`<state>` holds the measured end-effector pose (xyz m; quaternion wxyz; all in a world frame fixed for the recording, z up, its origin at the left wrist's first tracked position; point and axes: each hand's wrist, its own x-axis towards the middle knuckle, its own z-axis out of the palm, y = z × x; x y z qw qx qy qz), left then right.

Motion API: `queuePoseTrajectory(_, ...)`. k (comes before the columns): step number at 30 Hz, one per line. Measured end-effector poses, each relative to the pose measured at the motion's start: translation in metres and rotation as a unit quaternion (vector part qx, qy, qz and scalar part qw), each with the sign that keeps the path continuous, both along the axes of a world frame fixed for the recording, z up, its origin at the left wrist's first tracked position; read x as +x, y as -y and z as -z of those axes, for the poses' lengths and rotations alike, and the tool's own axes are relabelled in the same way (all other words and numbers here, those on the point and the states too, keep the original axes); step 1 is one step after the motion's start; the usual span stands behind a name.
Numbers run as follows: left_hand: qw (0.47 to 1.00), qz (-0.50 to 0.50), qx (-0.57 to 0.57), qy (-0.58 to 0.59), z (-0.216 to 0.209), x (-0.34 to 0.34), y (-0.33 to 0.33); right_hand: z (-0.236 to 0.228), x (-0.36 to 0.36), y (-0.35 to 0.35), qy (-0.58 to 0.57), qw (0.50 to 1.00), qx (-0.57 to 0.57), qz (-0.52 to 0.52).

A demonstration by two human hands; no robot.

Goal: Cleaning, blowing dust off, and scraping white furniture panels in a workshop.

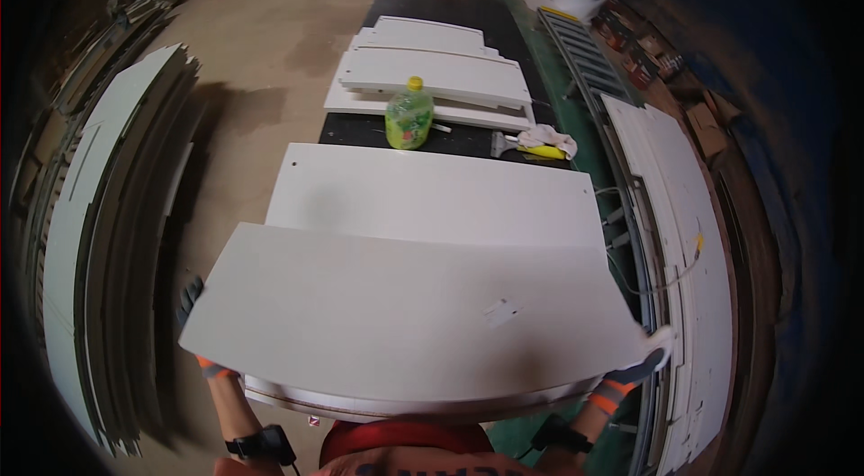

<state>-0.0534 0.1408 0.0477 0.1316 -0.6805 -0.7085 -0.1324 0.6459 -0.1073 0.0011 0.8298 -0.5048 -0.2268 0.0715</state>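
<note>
A large white board [387,309] is held tilted in front of me, over another white board [441,193] with small dark holes near its corners. My left hand [212,369], in a grey and orange work glove, grips its left edge; part of the hand is hidden behind the board. At the right edge, my right hand [634,373], gloved alike, is closed around a white cloth [661,345] pressed against the board's corner. A small torn-looking mark shows on the board's face.
Beyond stand a green bottle with a yellow cap [409,116], a scraper [504,145] beside a crumpled rag [549,139], and more white boards [432,67] on the black table [414,1]. Board stacks flank me left [108,152] and right [688,296]. A roller conveyor [585,53] runs at right.
</note>
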Motion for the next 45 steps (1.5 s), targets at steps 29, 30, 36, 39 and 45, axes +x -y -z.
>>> queuePoseTrajectory(29,0.891,0.38,-0.082,0.234,0.016,0.193,-0.12,-0.02,-0.149,-0.066,0.358,0.798,-0.484,0.024)
queuePoseTrajectory(30,0.893,0.377,-0.089,0.228,0.02,0.205,-0.122,-0.019,-0.106,-0.04,0.354,0.739,-0.548,0.169)
queuePoseTrajectory(36,0.912,0.384,-0.083,0.115,0.035,0.299,-0.104,0.005,-0.13,-0.054,0.377,0.743,-0.533,0.149)
queuePoseTrajectory(39,0.915,0.375,-0.134,0.062,0.043,0.325,-0.09,-0.008,-0.211,-0.051,0.517,0.684,-0.514,-0.025)
queuePoseTrajectory(45,0.912,0.386,-0.132,0.035,0.031,0.322,-0.092,-0.016,-0.07,-0.018,0.395,0.616,-0.68,0.046)
